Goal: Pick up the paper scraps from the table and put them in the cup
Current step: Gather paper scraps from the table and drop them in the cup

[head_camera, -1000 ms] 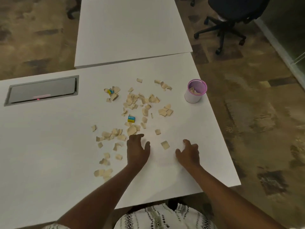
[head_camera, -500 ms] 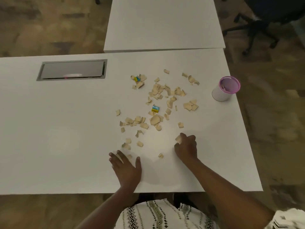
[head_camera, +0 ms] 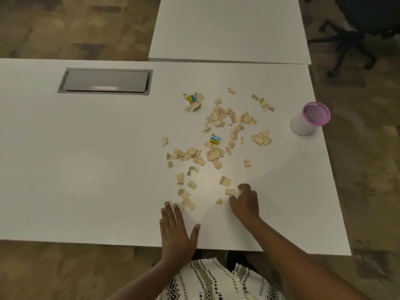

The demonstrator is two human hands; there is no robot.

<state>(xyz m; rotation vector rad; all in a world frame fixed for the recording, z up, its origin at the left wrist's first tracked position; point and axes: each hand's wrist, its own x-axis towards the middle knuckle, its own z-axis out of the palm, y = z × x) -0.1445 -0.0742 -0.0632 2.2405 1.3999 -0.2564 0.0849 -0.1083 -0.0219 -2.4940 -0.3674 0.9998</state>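
Upper left of the frame, a grey hatch (head_camera: 105, 81) sits flush in the white surface (head_camera: 65, 169), nothing happening there. Moving across to lower centre, the left hand (head_camera: 176, 231) lies flat, fingers spread and released, palm down near the front edge, holding nothing, its fingertips just beside the nearest scraps. Above and to the right of it, the paper scraps (head_camera: 216, 135) are strewn through the middle of the frame, two of them printed blue and yellow, the rest plain tan. Now the action: right of centre, the right hand (head_camera: 245, 203) is curled over, fingers pinching in on a tan scrap (head_camera: 229, 191) that touches its fingertips, with another small piece just beside its thumb. Whether that scrap is off the surface, I cannot tell. This looks like the gathering step, early on, with most scraps not yet collected. Far right, at mid height, the pink-rimmed cup (head_camera: 308, 120) stands upright near the surface's edge, well apart from the hand. The next move calls for a firm pinch, a lift, then a reach up and right to drop it over that rim.
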